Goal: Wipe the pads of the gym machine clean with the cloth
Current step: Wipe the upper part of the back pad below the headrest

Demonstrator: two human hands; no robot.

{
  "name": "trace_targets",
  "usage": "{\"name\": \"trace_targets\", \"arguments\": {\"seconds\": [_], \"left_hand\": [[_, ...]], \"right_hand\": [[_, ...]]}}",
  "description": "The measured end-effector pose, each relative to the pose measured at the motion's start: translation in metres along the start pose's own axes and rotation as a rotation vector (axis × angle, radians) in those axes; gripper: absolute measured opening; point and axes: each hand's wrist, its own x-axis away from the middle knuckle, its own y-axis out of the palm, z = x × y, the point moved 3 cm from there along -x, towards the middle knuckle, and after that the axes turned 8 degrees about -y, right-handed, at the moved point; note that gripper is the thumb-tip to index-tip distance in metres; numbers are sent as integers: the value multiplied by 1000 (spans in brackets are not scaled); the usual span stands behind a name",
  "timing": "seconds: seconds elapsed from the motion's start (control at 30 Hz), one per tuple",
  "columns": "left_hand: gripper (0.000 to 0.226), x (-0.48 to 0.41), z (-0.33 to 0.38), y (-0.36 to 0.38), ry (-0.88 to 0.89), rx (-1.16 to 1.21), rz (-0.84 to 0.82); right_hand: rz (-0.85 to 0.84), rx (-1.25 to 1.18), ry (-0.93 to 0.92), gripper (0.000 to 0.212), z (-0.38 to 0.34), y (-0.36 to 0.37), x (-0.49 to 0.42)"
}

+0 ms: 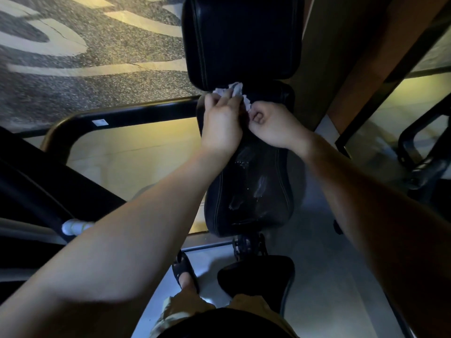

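Up near the middle of the frame, slightly above centre, both hands meet over a crumpled white cloth [233,91] that sits right at the seam between two black pads. The left hand [220,123] comes in from the lower left on a long bare forearm; its fingers [214,100] are curled closed over the cloth, pressing it against the lower edge of the upper pad [244,37], which fills the top centre of the frame. The right hand [274,126] reaches in from the lower right and is balled into a loose fist, thumb tucked against the fingers, pinching the frilly right edge of the same cloth just beside the left hand. The two hands touch or nearly touch; which of these cannot be told. Below them the long lower pad [253,189] runs down toward the centre of the frame, its black surface glossy with wet streaks and small drops. A black metal bar [136,113] curves in from the left and runs across to the pads behind the left wrist, carrying a small white sticker. At the bottom centre a foot in a black sandal [184,272] stands on the grey floor [324,276], next to a dark rounded seat [258,274], with khaki shorts showing at the lower edge. The upper left shows speckled dark flooring with pale curved stripes.
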Motion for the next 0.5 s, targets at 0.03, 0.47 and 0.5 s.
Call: {"name": "trace_targets", "arguments": {"seconds": [0.03,0.47,0.5], "left_hand": [[42,-4,4,3,22,-96,-4],[44,-4,-19,-24,38,-420,-163],[42,-3,-14,-22,23,-431,-165]], "right_hand": [[7,0,9,6,4,-4,4],[-22,1,47,11,12,-9,22],[-30,6,40,11,10,-8,21]]}}
